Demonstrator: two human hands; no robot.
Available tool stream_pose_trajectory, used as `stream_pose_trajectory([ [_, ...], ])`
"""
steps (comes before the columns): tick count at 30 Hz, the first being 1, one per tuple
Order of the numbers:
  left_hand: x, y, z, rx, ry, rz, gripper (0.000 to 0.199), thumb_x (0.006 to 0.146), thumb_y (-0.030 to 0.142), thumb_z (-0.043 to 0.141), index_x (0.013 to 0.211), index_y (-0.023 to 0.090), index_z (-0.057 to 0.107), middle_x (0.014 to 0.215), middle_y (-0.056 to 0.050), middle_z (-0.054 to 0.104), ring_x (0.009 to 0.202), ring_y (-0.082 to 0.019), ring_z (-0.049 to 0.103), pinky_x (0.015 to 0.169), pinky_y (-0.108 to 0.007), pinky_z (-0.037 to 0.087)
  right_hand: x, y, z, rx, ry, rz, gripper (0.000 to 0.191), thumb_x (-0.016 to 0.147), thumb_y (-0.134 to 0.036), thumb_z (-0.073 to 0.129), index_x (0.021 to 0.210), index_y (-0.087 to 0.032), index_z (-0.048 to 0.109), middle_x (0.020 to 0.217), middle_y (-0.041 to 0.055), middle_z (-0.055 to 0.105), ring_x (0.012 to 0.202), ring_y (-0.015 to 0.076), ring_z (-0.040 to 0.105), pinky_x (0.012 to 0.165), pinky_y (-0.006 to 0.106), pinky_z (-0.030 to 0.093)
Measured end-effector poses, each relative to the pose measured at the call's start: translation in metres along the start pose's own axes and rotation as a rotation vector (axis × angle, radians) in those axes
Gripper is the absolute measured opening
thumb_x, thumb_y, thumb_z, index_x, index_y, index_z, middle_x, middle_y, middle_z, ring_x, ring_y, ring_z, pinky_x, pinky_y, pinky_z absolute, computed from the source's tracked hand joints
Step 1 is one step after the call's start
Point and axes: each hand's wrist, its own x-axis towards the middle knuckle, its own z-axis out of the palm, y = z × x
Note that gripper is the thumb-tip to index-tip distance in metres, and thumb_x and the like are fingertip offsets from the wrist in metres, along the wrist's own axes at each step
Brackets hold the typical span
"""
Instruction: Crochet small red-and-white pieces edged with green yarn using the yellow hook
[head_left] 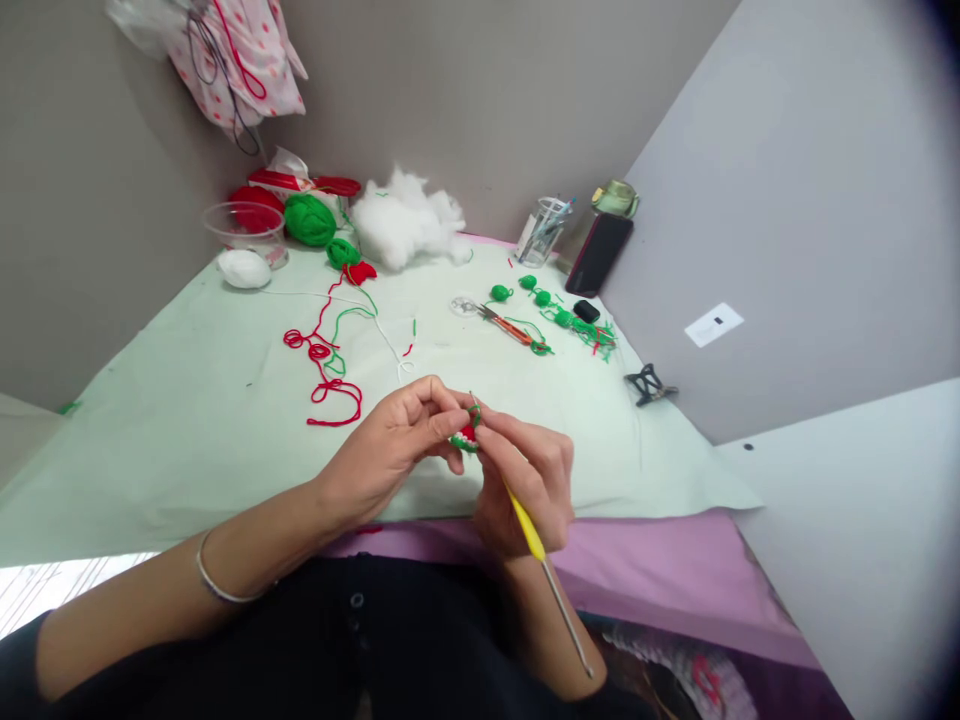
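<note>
My left hand [405, 430] pinches a small crocheted piece [466, 436] in red, white and green, held above the near part of the table. Close against it, my right hand [529, 470] grips a crochet hook [526, 522] with a yellow handle. The hook's upper tip meets the green edge of the piece, where a green loop shows. Its other metal end points down toward my right forearm. Fingers hide much of the piece.
Loose red yarn [334, 392] and a green yarn ball [310, 220] lie left, near white stuffing [405, 220]. Orange-handled scissors [514, 328], small green balls [541, 298], a phone [600, 255] and a black hair clip [650, 384] lie right. A clear cup [541, 235] stands behind.
</note>
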Motion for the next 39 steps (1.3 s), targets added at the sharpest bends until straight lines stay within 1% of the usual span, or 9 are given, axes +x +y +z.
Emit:
stream_pose_trajectory([
  [3, 0.000, 0.002, 0.000, 0.009, -0.006, -0.017, 0.030, 0.080, 0.032, 0.087, 0.074, 0.016, 0.063, 0.087, -0.001, 0.065, 0.069, -0.010, 0.055, 0.056, -0.021, 0.046, 0.003, -0.002, 0.002, 0.104, 0.048, 0.088, 0.031, 0.096, -0.018, 0.068, 0.118, -0.037, 0.076, 0.106, 0.0019, 0.082, 0.088, 0.0216, 0.075, 0.067, 0.039, 0.063],
  [8, 0.001, 0.000, -0.003, 0.029, -0.058, -0.006, 0.026, 0.082, 0.029, 0.085, 0.074, 0.017, 0.064, 0.076, 0.002, 0.065, 0.076, -0.013, 0.058, 0.074, -0.026, 0.046, 0.008, -0.006, 0.003, 0.340, 0.049, 0.285, 0.022, 0.099, -0.022, 0.064, 0.110, -0.035, 0.078, 0.099, 0.0023, 0.080, 0.090, 0.0211, 0.073, 0.071, 0.040, 0.062],
  [12, 0.002, 0.000, -0.004, -0.010, -0.089, -0.036, 0.024, 0.082, 0.025, 0.084, 0.074, 0.018, 0.063, 0.074, 0.002, 0.064, 0.076, -0.012, 0.058, 0.077, -0.025, 0.044, 0.007, -0.002, 0.003, 0.511, 0.006, 0.372, 0.018, 0.100, -0.025, 0.065, 0.108, -0.033, 0.079, 0.095, 0.0024, 0.080, 0.089, 0.0198, 0.072, 0.074, 0.038, 0.061],
  [18, 0.001, 0.001, -0.007, -0.030, -0.087, -0.129, 0.022, 0.086, 0.025, 0.079, 0.076, 0.017, 0.061, 0.079, 0.000, 0.063, 0.083, -0.014, 0.057, 0.082, -0.026, 0.043, 0.009, 0.004, 0.006, 0.845, 0.005, 0.615, 0.011, 0.098, -0.034, 0.067, 0.101, -0.032, 0.078, 0.094, -0.0003, 0.080, 0.071, 0.0131, 0.067, 0.057, 0.026, 0.054],
  [22, 0.000, 0.001, -0.007, -0.047, -0.084, -0.148, 0.024, 0.088, 0.027, 0.078, 0.077, 0.017, 0.059, 0.081, -0.002, 0.063, 0.087, -0.016, 0.060, 0.082, -0.027, 0.044, 0.009, 0.004, 0.007, 0.846, 0.010, 0.676, 0.011, 0.097, -0.038, 0.069, 0.098, -0.031, 0.077, 0.092, 0.0000, 0.081, 0.063, 0.0115, 0.067, 0.055, 0.025, 0.055],
  [29, -0.003, 0.001, -0.002, -0.116, -0.065, -0.169, 0.020, 0.092, 0.025, 0.074, 0.082, 0.017, 0.059, 0.080, 0.000, 0.063, 0.079, -0.011, 0.056, 0.077, -0.022, 0.046, 0.008, 0.004, 0.003, 0.844, 0.007, 0.778, 0.017, 0.095, -0.043, 0.070, 0.097, -0.027, 0.076, 0.089, 0.0021, 0.082, 0.067, 0.0143, 0.072, 0.059, 0.027, 0.059],
  [33, -0.005, 0.002, -0.001, -0.105, -0.058, -0.163, 0.017, 0.097, 0.022, 0.067, 0.082, 0.017, 0.059, 0.080, 0.000, 0.062, 0.075, -0.010, 0.054, 0.071, -0.020, 0.045, 0.009, 0.003, 0.002, 0.884, 0.011, 0.776, 0.014, 0.095, -0.041, 0.071, 0.098, -0.028, 0.076, 0.089, 0.0014, 0.083, 0.066, 0.0145, 0.073, 0.059, 0.028, 0.061],
  [37, -0.006, 0.001, -0.002, -0.108, -0.045, -0.174, 0.017, 0.098, 0.022, 0.065, 0.083, 0.017, 0.059, 0.090, -0.004, 0.065, 0.088, -0.012, 0.059, 0.075, -0.020, 0.046, 0.009, 0.004, 0.001, 0.864, 0.007, 0.765, 0.014, 0.095, -0.041, 0.070, 0.099, -0.028, 0.076, 0.088, 0.0016, 0.082, 0.065, 0.0144, 0.072, 0.059, 0.029, 0.061],
  [39, -0.006, 0.002, -0.002, -0.115, -0.048, -0.177, 0.018, 0.098, 0.022, 0.066, 0.083, 0.017, 0.059, 0.087, -0.004, 0.064, 0.084, -0.012, 0.058, 0.073, -0.020, 0.046, 0.010, 0.005, 0.000, 0.848, 0.006, 0.759, 0.015, 0.096, -0.041, 0.070, 0.099, -0.028, 0.076, 0.087, 0.0016, 0.082, 0.065, 0.0147, 0.072, 0.058, 0.028, 0.060],
])
